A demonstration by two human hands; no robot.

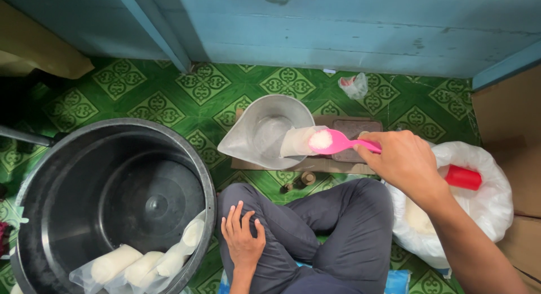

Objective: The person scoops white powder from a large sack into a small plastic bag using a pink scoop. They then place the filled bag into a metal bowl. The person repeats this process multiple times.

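Note:
My right hand (404, 159) grips a pink spoon (336, 142) heaped with white grains, its bowl held at the mouth of a clear plastic bag (296, 141) lying in a metal scale pan (265, 130). The pan sits on a flat scale (355, 128) on the green patterned floor. My left hand (242, 237) rests flat on my left knee, fingers spread, holding nothing. I sit cross-legged in dark grey trousers.
A big black tub (112, 198) at left holds three filled clear bags (141, 266) against its near wall. A white sack (484, 198) with a red cup (463, 177) stands at right. Small brass weights (304, 179), a crumpled bag (354, 84), blue wooden wall, cardboard at far right.

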